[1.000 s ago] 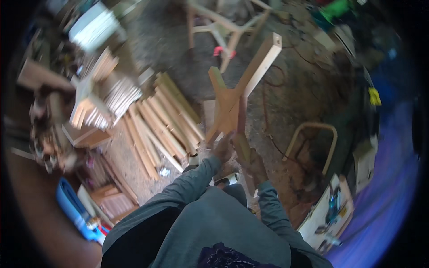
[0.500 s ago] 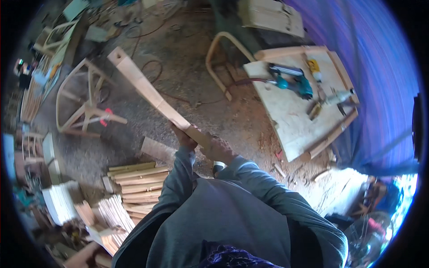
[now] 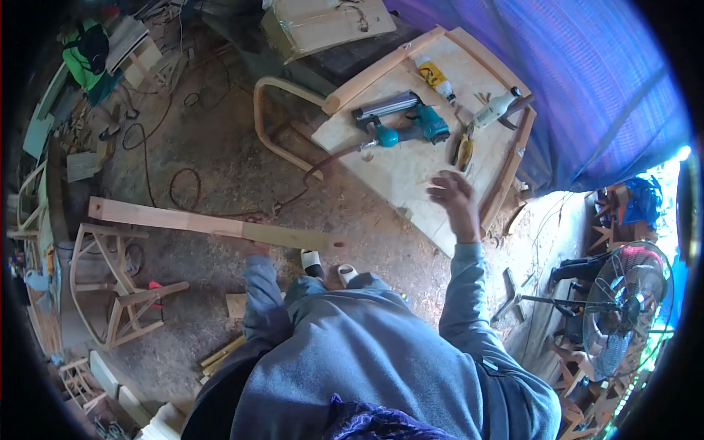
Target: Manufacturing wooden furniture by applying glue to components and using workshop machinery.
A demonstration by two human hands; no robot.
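Hands apart: left hand [image 3: 253, 246] gripping wooden plank [image 3: 213, 224]; right hand [image 3: 451, 192] open above workbench [image 3: 411, 172]; yellow-labelled bottle [image 3: 434, 75] there.

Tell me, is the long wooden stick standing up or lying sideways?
Sideways. The stick is level above the floor, held near one end by the left hand. The right hand is open, holding nothing.

Yellow label on glue bottle [image 3: 434, 75], up-left of right hand [image 3: 452, 193], on workbench [image 3: 411, 172]. White bottle [image 3: 495, 110] up-right of the hand. No signs, screens.
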